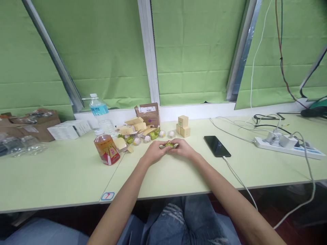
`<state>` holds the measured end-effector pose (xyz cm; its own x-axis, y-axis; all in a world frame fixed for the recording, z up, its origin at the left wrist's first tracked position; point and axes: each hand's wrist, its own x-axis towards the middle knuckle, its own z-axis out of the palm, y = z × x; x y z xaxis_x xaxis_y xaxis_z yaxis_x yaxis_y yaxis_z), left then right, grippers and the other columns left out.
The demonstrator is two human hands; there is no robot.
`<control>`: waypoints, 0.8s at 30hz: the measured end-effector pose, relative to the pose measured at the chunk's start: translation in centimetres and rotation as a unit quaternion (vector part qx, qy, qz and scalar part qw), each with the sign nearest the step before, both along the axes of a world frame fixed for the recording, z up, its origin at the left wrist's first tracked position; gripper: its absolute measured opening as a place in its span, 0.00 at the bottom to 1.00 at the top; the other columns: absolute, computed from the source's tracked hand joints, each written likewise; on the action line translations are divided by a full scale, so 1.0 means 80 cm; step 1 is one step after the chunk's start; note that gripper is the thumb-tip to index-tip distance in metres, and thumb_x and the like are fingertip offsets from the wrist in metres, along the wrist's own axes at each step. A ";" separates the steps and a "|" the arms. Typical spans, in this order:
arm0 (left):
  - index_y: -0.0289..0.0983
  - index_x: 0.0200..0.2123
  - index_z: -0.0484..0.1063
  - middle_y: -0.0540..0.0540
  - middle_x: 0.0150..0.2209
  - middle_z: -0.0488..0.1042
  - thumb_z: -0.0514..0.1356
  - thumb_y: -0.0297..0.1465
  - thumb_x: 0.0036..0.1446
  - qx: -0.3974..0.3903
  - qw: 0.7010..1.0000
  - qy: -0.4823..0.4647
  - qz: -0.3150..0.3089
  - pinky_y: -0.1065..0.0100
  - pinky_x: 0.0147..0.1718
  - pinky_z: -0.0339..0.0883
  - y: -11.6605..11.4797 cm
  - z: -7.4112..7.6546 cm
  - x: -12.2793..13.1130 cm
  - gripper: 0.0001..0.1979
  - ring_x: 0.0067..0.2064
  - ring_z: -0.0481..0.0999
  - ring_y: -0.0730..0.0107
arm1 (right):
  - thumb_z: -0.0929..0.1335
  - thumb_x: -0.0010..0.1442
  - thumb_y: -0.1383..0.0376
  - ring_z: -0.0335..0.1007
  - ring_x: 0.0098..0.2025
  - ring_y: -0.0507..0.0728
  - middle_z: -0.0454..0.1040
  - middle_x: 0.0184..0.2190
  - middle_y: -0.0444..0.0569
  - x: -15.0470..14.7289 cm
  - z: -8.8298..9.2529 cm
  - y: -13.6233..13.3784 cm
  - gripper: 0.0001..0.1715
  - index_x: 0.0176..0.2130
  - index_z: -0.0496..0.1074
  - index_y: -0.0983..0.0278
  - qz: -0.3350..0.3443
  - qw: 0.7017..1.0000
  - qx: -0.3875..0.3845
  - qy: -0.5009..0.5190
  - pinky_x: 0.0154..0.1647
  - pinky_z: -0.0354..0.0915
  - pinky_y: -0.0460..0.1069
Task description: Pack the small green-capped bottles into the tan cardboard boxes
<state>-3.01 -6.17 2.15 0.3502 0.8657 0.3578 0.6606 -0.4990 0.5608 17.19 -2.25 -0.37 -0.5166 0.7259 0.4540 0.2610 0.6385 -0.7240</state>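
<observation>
A small yellow-green piece with a loop on top [169,144] is pinched between my two hands, just above the table. My left hand [156,150] grips it from one side, fingers curled inward. From the other side my right hand [182,148] closes on the same piece. Its exact kind is too small to make out. Just beyond my fingers lie small round pink-and-white items in clear wrapping [171,134]. Left of these, more green pieces [154,135] sit beside a heap of opened tan cartons [134,126].
Small tan boxes [183,126] are stacked behind my right hand. A black phone [217,146] on a white cable lies to the right, before a power strip [288,148]. An amber drink bottle [106,148], a water bottle [100,110] and a brown carton [148,115] stand left.
</observation>
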 end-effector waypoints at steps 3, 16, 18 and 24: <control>0.40 0.58 0.76 0.41 0.47 0.82 0.60 0.48 0.62 0.086 0.991 0.046 0.095 0.58 0.49 0.70 0.001 0.008 -0.005 0.26 0.47 0.79 0.53 | 0.75 0.58 0.64 0.72 0.42 0.58 0.77 0.40 0.50 0.002 0.002 0.000 0.11 0.43 0.81 0.63 -0.049 0.997 0.048 -0.045 0.42 0.67 0.49; 0.30 0.54 0.67 0.26 0.54 0.67 0.58 0.22 0.53 0.046 0.824 0.140 0.547 0.48 0.46 0.71 0.003 0.014 -0.083 0.23 0.54 0.72 0.38 | 0.74 0.59 0.61 0.71 0.42 0.58 0.75 0.41 0.51 0.009 -0.012 0.013 0.21 0.51 0.76 0.64 -0.171 0.980 0.062 -0.082 0.48 0.67 0.52; 0.31 0.55 0.67 0.26 0.55 0.66 0.56 0.20 0.52 0.034 0.839 0.110 0.531 0.49 0.45 0.72 0.008 0.008 -0.092 0.24 0.51 0.74 0.41 | 0.74 0.59 0.61 0.71 0.42 0.59 0.75 0.42 0.52 0.009 -0.014 0.014 0.23 0.53 0.76 0.65 -0.163 0.982 0.061 -0.074 0.49 0.68 0.54; 0.36 0.50 0.72 0.34 0.52 0.66 0.57 0.19 0.52 0.142 0.877 -0.009 0.460 0.49 0.53 0.69 0.007 0.017 -0.096 0.21 0.51 0.74 0.47 | 0.75 0.59 0.60 0.69 0.56 0.65 0.72 0.52 0.57 0.009 -0.017 0.014 0.32 0.60 0.70 0.62 -0.178 0.976 0.109 -0.060 0.61 0.65 0.61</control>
<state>-10.72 -5.61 3.53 -0.4567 0.6542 0.6029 0.8492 0.1187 0.5145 17.90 -1.14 -1.70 -0.3085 0.7621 0.5692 0.5684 0.6275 -0.5322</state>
